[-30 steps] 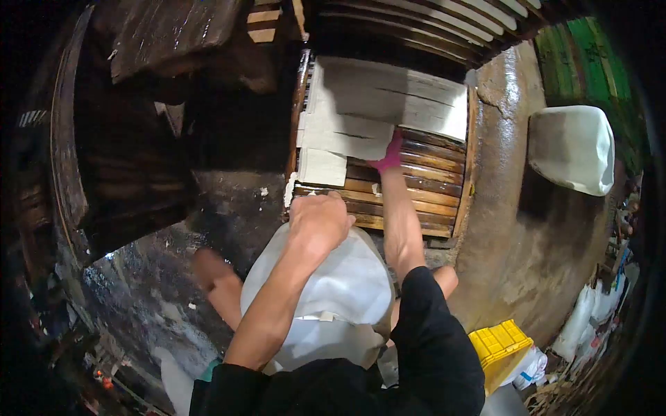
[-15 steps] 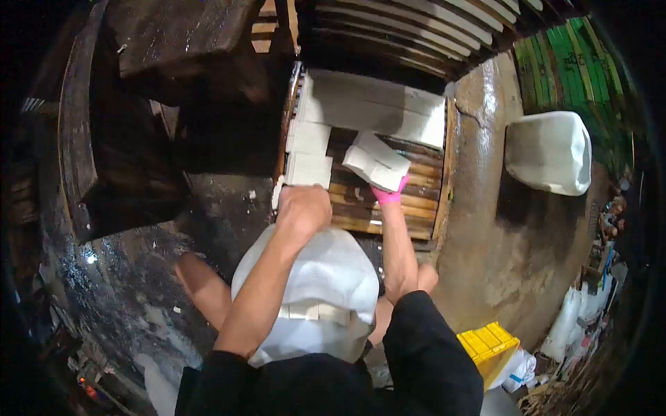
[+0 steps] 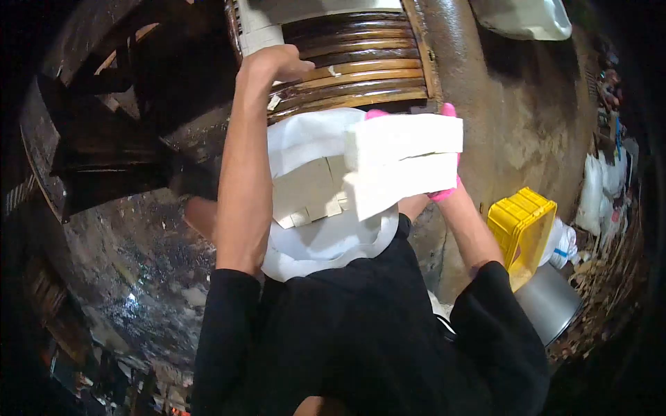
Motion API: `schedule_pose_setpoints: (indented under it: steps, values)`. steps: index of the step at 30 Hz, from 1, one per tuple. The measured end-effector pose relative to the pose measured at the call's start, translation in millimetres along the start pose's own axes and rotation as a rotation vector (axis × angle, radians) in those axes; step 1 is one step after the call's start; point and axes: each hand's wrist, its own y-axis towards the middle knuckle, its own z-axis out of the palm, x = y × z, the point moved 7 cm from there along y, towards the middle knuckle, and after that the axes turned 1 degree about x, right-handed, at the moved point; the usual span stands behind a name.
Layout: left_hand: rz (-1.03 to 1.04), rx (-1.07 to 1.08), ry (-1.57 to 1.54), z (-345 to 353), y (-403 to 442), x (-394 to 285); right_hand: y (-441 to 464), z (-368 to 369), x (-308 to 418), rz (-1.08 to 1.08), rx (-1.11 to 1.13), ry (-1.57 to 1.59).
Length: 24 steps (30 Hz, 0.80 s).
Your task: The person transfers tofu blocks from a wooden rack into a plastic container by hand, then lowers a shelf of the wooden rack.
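My right hand (image 3: 442, 195), in a pink glove, supports white rectangular slabs (image 3: 409, 163) from below. They look like tofu, with a split between two pieces; most of the palm is hidden under them. The slabs are over the right side of a white round tub (image 3: 288, 261) between my legs. Inside it lie flat off-white pieces (image 3: 305, 187). My bare left hand (image 3: 267, 64) reaches past the tub to the left side of a slatted wooden rack (image 3: 361, 73), beside white slabs (image 3: 262, 38) lying there. Its thumb points right; the other fingers are mostly hidden.
A dark wooden structure (image 3: 104, 149) stands at the left. To the right are a yellow crate (image 3: 522, 218), a metal pot (image 3: 551, 303) and white bags (image 3: 592, 191). A white plastic container (image 3: 531, 21) lies at the upper right on wet floor (image 3: 513, 132).
My view has tilted down towards the tub. The right hand has brought its slabs back from the rack to above the tub. My left hand now shows its thumb extended, at the rack's left side.
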Motion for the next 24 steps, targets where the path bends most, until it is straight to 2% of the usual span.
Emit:
schedule_pose_setpoints:
  steps: [3, 5, 6, 7, 8, 10, 11, 14, 19, 24]
  values:
    - [-0.067, 0.041, 0.053, -6, -14, -1, -10, 30, -19, 0.268, 0.06, -0.023]
    - [-0.045, 0.075, 0.044, -7, -10, 2, -19, 60, -32, 0.451, 0.208, -0.113]
    - [0.026, 0.016, -0.028, -10, -13, 1, -26, 77, -40, 0.542, 0.332, -0.19]
    - [0.013, 0.054, -0.005, -8, -13, 3, -33, 90, -50, 0.634, 0.452, -0.264]
    - [0.002, 0.092, 0.018, -5, -11, 0, -28, 96, -56, 0.286, 0.665, -0.643]
    - [0.022, 0.168, 0.053, -2, -8, -1, -23, 99, -109, 0.271, 0.808, -0.895]
    - [0.032, 0.124, 0.033, -3, -7, -1, -20, 97, -135, 0.271, 0.84, -1.05]
    - [0.041, 0.04, 0.003, -5, -8, 0, 6, 93, -192, 0.251, 0.8, -1.429]
    - [-0.006, 0.081, 0.005, 0, 7, 8, 74, 89, -232, 0.127, 0.712, -1.693]
    - [-0.076, 0.075, 0.004, -3, 2, 9, 82, 86, -256, 0.065, 0.727, -1.786]
